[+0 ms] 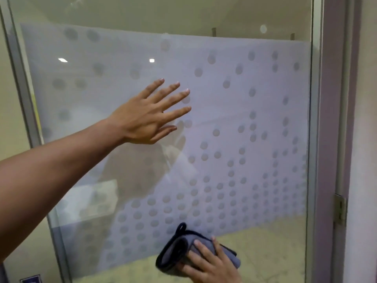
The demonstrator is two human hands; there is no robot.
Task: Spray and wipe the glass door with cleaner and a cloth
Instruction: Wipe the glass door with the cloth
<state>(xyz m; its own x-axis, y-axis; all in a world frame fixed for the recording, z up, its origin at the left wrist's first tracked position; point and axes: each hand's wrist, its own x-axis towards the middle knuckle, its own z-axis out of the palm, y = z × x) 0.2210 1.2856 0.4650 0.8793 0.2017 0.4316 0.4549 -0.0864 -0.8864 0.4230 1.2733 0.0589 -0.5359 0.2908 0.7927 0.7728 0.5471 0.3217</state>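
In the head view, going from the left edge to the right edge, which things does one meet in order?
Left door frame → left hand, flat with fingers spread on the glass door → grey cloth under the right hand → right door frame → hinge.

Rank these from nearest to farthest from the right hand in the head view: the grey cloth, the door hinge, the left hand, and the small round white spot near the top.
From the right hand:
1. Grey cloth, under its fingers, low on the glass.
2. Door hinge, on the frame to the right.
3. Left hand, flat on the glass, up and left.
4. Round white spot, near the top.
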